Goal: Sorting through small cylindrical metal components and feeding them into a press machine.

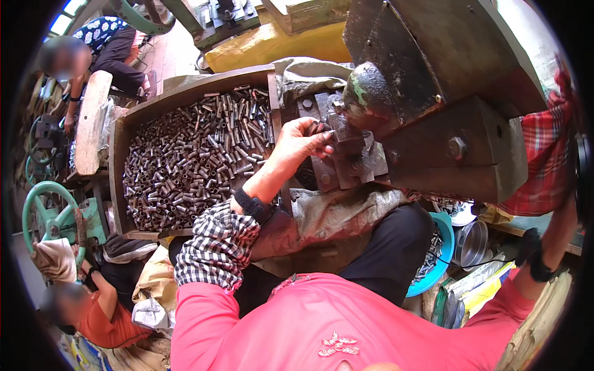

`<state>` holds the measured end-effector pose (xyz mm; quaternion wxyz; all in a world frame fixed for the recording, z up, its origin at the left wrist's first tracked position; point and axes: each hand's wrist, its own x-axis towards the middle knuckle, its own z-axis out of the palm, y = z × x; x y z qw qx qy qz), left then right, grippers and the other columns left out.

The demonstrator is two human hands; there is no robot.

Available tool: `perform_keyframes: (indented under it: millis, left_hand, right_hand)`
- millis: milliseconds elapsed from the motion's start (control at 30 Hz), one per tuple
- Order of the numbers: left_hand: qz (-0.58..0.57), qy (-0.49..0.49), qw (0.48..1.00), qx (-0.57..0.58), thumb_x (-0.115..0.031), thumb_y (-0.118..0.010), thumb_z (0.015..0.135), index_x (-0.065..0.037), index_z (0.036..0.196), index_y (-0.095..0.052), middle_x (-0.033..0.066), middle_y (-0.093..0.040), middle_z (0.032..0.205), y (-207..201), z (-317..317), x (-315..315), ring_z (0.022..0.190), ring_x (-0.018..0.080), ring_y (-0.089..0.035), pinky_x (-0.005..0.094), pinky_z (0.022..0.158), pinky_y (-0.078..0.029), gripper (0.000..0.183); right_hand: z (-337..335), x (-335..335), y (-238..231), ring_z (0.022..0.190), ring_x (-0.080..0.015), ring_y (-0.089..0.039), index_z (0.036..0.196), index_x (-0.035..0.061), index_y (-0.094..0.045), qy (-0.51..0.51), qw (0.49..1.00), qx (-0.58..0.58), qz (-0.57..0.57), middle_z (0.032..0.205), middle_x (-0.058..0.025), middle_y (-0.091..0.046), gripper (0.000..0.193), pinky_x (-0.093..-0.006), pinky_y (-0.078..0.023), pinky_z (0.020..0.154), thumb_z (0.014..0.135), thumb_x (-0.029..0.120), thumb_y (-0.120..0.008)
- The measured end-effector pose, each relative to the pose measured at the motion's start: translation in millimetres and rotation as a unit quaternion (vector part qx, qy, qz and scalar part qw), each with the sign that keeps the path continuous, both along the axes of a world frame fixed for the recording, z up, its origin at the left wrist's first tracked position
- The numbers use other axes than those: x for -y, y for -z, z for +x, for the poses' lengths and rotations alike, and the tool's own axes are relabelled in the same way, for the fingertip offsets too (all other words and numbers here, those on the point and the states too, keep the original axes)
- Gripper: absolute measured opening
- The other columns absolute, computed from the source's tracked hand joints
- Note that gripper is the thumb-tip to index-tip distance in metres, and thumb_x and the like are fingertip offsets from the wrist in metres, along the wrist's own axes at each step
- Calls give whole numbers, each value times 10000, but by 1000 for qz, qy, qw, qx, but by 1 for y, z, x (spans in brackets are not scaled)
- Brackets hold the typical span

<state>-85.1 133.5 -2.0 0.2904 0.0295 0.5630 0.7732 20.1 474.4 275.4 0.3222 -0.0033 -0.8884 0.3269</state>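
My left hand [301, 141] pinches a short metal tube [322, 128] between thumb and fingers, right at the bolted metal die block [352, 157] of a dark press. Just above my fingers the greasy, rounded part of the press [366, 93] juts out. Left of my wrist stands a wooden tray [116, 161] heaped with short dark metal tubes [192, 164]. My right forearm [557, 238] reaches up along the right edge, by a red plaid cloth [544, 154]. The right hand itself is lost beyond the cloth and the dark rim of the picture.
By my right knee is a blue basin [440, 260] of metal pieces, next to a metal pot [471, 242]. Grey sacking [346, 216] hangs below the die. Two other people sit at the left, one near a green handwheel [52, 213]. A yellow surface [278, 49] lies behind the tray.
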Motion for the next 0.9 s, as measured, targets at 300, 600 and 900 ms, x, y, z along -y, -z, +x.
perform_keyframes:
  millis: [300,600,900]
  left_hand:
    - [-39,-11,996,-74,-54,-622,844,4,901,-544,56,-607,742,-5,1,-14,621,128,-635,229,523,-523,113]
    - [-225,26,966,-127,-123,-646,836,-5,975,-606,22,-605,756,-13,2,17,623,76,-592,219,512,-474,187]
    - [50,42,998,11,-121,-602,876,18,1104,-552,86,-643,985,-7,5,12,866,190,-662,233,668,-537,272]
  right_hand:
    - [72,-44,136,1213,-217,-409,1353,-23,-339,67,996,33,-55,1340,-113,-412,620,-355,-315,1033,814,157,-586]
    - [53,-25,52,1230,-245,-403,1350,-55,-338,133,976,-43,-168,1314,-166,-446,605,-348,-279,1048,863,288,-447]
    - [73,-72,36,1114,-251,-481,1284,-79,-405,77,990,-8,-121,1226,-185,-499,568,-342,-360,959,838,259,-508]
